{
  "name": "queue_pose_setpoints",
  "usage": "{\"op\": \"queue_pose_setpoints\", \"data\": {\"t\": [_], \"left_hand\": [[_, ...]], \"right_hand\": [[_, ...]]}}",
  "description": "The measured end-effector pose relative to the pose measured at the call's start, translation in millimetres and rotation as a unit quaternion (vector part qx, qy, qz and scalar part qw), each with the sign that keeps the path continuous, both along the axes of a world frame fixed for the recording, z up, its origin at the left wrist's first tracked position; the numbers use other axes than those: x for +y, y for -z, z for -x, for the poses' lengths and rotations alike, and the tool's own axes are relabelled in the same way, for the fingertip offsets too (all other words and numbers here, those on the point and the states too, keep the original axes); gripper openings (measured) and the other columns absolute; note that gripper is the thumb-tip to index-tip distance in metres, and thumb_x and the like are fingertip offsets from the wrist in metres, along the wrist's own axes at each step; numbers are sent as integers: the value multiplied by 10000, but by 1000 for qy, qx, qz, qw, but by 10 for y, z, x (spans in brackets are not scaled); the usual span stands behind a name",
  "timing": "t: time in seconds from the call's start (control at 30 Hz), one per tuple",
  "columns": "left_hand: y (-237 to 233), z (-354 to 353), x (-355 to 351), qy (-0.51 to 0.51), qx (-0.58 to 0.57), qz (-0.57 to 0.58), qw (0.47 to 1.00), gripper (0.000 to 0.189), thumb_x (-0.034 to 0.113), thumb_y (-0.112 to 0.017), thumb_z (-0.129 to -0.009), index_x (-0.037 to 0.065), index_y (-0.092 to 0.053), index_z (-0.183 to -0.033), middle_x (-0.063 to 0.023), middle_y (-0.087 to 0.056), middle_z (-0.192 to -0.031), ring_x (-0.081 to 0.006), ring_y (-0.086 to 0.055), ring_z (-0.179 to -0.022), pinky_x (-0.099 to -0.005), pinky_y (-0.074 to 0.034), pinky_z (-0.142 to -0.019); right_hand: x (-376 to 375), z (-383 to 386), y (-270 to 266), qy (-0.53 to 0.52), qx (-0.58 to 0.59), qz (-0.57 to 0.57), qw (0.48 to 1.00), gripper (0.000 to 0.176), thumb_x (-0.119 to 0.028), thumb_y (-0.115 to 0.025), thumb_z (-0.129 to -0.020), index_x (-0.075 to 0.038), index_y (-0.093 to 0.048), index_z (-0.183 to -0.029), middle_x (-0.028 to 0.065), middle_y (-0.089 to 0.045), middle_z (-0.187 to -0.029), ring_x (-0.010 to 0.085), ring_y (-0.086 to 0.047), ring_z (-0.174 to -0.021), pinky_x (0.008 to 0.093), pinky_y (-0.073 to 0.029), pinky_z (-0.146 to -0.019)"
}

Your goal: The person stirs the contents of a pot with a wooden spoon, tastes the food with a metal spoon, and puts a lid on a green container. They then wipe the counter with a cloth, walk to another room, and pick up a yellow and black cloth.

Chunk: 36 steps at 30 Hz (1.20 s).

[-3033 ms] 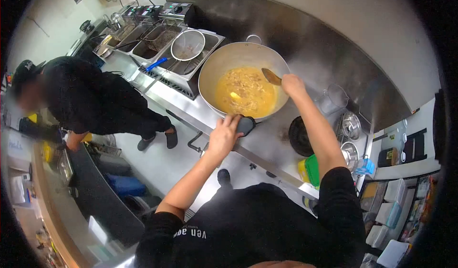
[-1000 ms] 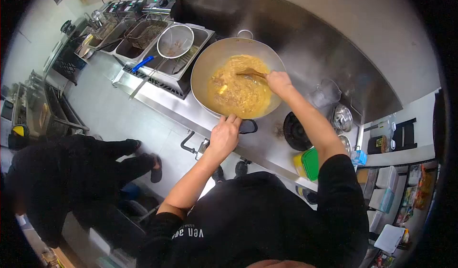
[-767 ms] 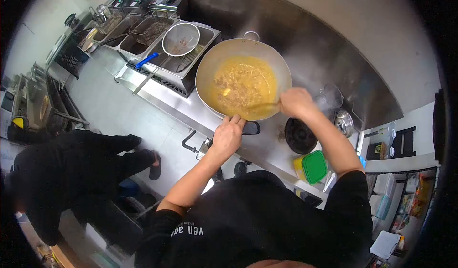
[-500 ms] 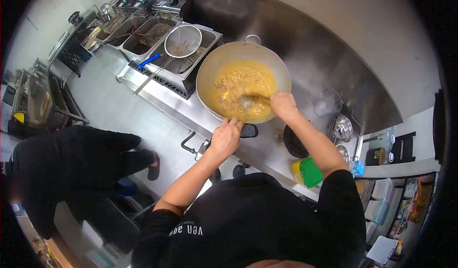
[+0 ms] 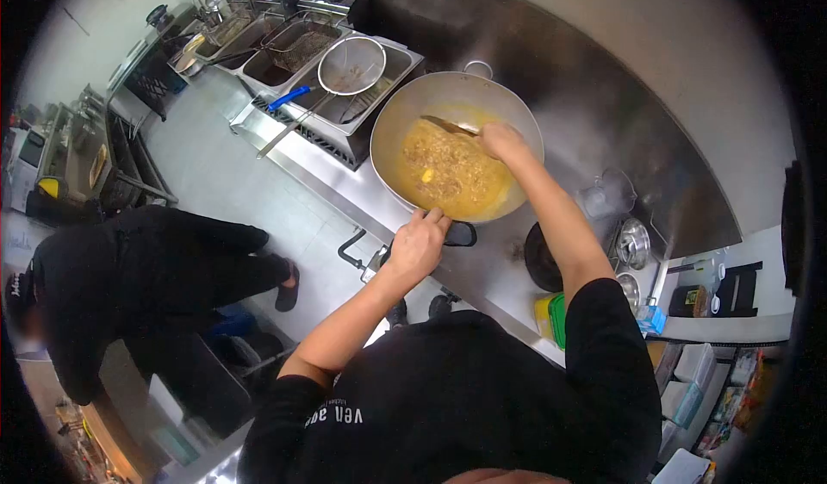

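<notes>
A big steel wok [image 5: 412, 98] on the steel counter holds a yellow, lumpy mix [image 5: 452, 172]. My left hand [image 5: 417, 245] grips the wok's black handle [image 5: 459, 233] at the near rim. My right hand [image 5: 502, 140] reaches over the wok and holds a wooden spatula [image 5: 449, 125], whose blade lies at the far edge of the yellow mix.
Left of the wok stand deep fryers [image 5: 289, 53] with a round mesh skimmer [image 5: 351, 66] with a blue handle. A black burner [image 5: 543, 258], steel pots [image 5: 634, 243], a clear jug [image 5: 608, 193] and a green-lidded yellow tub [image 5: 550, 319] sit to the right. A person in black [image 5: 138, 277] bends at lower left.
My right hand has swept the spatula around the wok, from the near side to the far rim. My left hand has stayed on the handle. The person in black has shifted along the floor.
</notes>
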<state>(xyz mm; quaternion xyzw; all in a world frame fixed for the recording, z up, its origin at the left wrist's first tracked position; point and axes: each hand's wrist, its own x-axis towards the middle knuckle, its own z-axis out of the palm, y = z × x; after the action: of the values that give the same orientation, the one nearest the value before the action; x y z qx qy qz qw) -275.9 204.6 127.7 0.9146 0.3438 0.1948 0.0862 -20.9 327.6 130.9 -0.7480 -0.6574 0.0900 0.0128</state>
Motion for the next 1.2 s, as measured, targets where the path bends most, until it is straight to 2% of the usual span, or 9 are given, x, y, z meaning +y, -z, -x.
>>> {"op": "queue_pose_setpoints", "data": {"t": [0.17, 0.23, 0.4, 0.57, 0.8, 0.97, 1.03, 1.13, 1.2], "left_hand": [[21, -10, -18, -4, -3, 1, 1000, 257, 17, -597, -685, 38, -613, -941, -70, -568, -919, -272, -582, -853, -342, -545, -638], [60, -1, -10, -4, -2, 5, 1000, 263, 17, -599, -687, 37, -611, -949, -71, -567, -929, -273, -582, -864, -343, -546, -646], [20, 20, -3, 2, -3, 36, 999, 292, 14, -595, -693, 34, -614, -984, -90, -577, -961, -297, -581, -897, -372, -539, -695], [12, 7, 9, 9, 2, 56, 998, 325, 16, -587, -708, 39, -615, -1031, -102, -586, -988, -316, -580, -914, -403, -529, -735], [64, 4, 5, 7, -6, 57, 998, 353, -1, -597, -692, 38, -617, -1043, -103, -585, -986, -317, -576, -915, -402, -525, -751], [4, 7, 14, 7, 5, 63, 998, 355, -3, -594, -697, 42, -616, -1048, -102, -584, -989, -315, -577, -913, -401, -526, -747], [38, 7, 31, 6, -17, 58, 998, 350, -6, -597, -689, 40, -618, -1036, -100, -582, -983, -312, -579, -912, -396, -528, -741], [42, 11, 26, 9, -52, 28, 998, 199, 4, -588, -695, 24, -607, -892, -99, -575, -930, -306, -585, -884, -382, -549, -692], [30, 17, 47, 9, -37, 22, 999, 202, 9, -594, -695, 23, -608, -897, -99, -576, -934, -307, -585, -885, -378, -551, -688]], "right_hand": [[-435, 375, -53, -126, -25, 30, 991, 262, -241, -577, -807, -15, -705, -840, 200, -677, -876, 337, -663, -857, 428, -526, -768], [-716, 412, -190, -203, -75, -13, 976, 217, -212, -577, -798, -43, -714, -811, 178, -685, -863, 314, -672, -833, 412, -535, -736], [-1472, 705, -1050, -126, -118, 152, 973, 202, -142, -542, -823, -61, -725, -848, 157, -695, -898, 292, -682, -863, 393, -542, -742], [-1370, 648, -387, -78, -141, 127, 979, 207, -129, -534, -831, -71, -725, -886, 138, -704, -903, 278, -688, -870, 386, -552, -730], [-715, 355, 377, 7, -157, -22, 987, 190, -119, -546, -818, -86, -732, -835, 120, -710, -868, 247, -696, -833, 357, -559, -695], [-908, 607, 296, -53, -114, -63, 990, 184, -111, -550, -803, -73, -730, -815, 140, -706, -843, 264, -697, -805, 363, -560, -683], [-1179, 665, 107, -112, -117, -2, 987, 183, -119, -552, -803, -66, -726, -821, 143, -704, -848, 271, -696, -816, 370, -558, -685], [-1506, 518, -113, -55, -105, 58, 991, 201, -131, -531, -824, -35, -706, -799, 180, -687, -849, 334, -680, -798, 412, -546, -710], [-1437, 269, -94, -40, -134, 47, 989, 207, -154, -540, -829, -37, -708, -801, 178, -686, -831, 332, -681, -793, 417, -544, -709]]}}
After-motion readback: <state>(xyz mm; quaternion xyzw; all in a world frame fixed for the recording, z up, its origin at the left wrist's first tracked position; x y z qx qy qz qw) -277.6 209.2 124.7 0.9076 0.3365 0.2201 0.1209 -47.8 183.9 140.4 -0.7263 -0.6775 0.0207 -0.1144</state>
